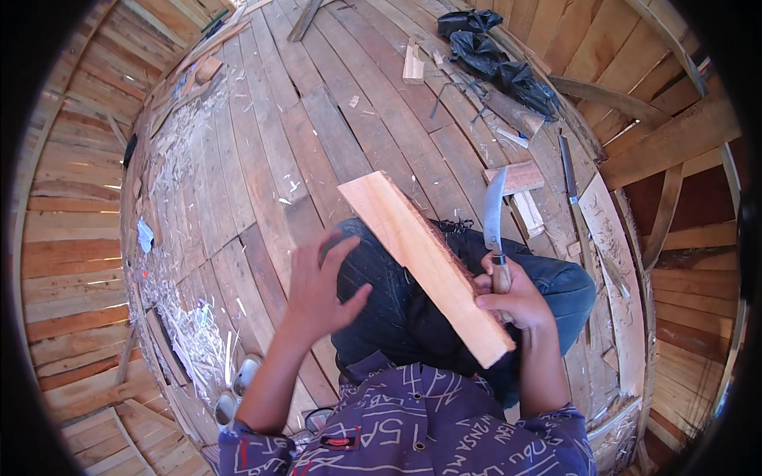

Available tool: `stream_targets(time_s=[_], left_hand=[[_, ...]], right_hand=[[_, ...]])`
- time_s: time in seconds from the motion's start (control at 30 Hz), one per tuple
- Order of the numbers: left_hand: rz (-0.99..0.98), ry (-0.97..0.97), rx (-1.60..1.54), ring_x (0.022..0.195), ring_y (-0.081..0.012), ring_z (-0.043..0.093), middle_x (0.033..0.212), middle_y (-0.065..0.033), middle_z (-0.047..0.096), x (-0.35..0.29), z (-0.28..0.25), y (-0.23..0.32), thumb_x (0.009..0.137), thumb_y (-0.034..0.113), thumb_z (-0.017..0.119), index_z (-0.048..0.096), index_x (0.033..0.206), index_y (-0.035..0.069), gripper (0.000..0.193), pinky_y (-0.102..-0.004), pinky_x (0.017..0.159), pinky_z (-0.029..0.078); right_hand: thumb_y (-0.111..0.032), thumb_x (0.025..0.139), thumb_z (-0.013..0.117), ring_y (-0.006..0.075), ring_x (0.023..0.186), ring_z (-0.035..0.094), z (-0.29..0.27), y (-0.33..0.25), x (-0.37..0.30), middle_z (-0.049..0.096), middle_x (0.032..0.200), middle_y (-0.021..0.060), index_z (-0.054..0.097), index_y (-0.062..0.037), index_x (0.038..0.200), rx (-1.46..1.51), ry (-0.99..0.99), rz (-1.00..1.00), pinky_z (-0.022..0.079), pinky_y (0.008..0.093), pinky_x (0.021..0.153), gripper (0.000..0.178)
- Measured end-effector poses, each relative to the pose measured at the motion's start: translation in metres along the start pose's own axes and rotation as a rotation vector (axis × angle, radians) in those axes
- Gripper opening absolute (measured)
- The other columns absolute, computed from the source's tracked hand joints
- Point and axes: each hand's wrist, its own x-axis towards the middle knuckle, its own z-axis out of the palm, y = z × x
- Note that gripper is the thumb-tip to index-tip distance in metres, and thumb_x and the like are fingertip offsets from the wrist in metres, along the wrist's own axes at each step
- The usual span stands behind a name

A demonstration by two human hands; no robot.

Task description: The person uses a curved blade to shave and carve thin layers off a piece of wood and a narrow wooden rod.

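Across my lap lies a long piece of pale wood [425, 266], tilted, with rough bark along its right edge. My right hand [524, 300] is closed round the wooden handle of a curved knife [494, 213], whose blade points away from me. The fingers of that hand also come against the wood's barked edge; whether they grip it too I cannot tell. My left hand [321, 285] is open with its fingers spread, over my left knee and apart from the wood. Nothing is in it.
Wood shavings [190, 341] litter the plank floor [274, 163] at left. To the right lie a wood block [516, 175], a second long blade with a dark handle [568, 170] and a long board [611, 278]. Black plastic bags [496, 59] sit at the far right, by the plank wall.
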Motion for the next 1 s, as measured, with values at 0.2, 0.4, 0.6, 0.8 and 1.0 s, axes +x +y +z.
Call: stream_targets(time_s=[0.2,0.4,0.6,0.8,1.0], left_hand=[[0.436,-0.074,0.304,0.114,-0.0284,0.055,0.113,-0.0093,0.058,0.049,-0.021,-0.020,0.073,0.023,0.081,0.065,0.110,0.012,0.042,-0.0488,0.103,0.040],[0.623,-0.158,0.269,0.085,-0.0219,0.062,0.085,-0.0039,0.059,0.044,-0.027,-0.027,0.075,0.018,0.077,0.064,0.091,0.009,0.023,-0.0383,0.079,0.051],[0.429,-0.243,0.387,0.067,-0.0196,0.059,0.078,-0.0030,0.053,0.027,-0.071,0.002,0.082,0.021,0.072,0.057,0.086,0.010,0.019,-0.0327,0.058,0.047],[0.020,-0.397,0.437,0.066,-0.0301,0.063,0.075,-0.0109,0.056,0.001,-0.061,0.002,0.089,0.021,0.067,0.054,0.089,0.006,0.020,-0.0398,0.054,0.048],[-0.122,-0.482,0.338,0.070,-0.0313,0.066,0.077,-0.0119,0.059,-0.010,-0.047,0.003,0.093,0.026,0.064,0.053,0.092,0.004,0.024,-0.0411,0.056,0.051]], right_hand=[[0.007,0.066,0.082,0.0098,0.072,0.063,-0.025,-0.014,-0.004,0.064,0.086,0.0045,0.045,-0.0114,0.104,0.136,-0.220,-0.043,0.047,0.0215,0.059,0.056],[-0.017,0.087,0.072,0.0114,0.070,0.065,-0.051,-0.011,0.003,0.070,0.094,0.0127,0.048,-0.0119,0.104,0.152,-0.089,-0.080,0.052,0.0250,0.061,0.030],[-0.046,0.105,0.033,0.0138,0.033,0.037,-0.088,-0.024,0.012,0.061,0.067,0.0141,0.048,-0.0109,0.105,0.249,0.268,-0.139,0.031,0.0252,0.029,0.038],[-0.045,0.107,0.027,0.0093,0.036,0.038,-0.050,-0.007,-0.003,0.047,0.052,0.0035,0.054,-0.0077,0.097,-0.068,0.581,-0.344,0.029,0.0240,0.033,0.047],[-0.025,0.101,0.056,0.0161,0.054,0.055,0.024,0.009,0.013,0.055,0.061,0.0058,0.062,0.0003,0.086,-0.624,0.249,-0.354,0.040,0.0321,0.051,0.030]])
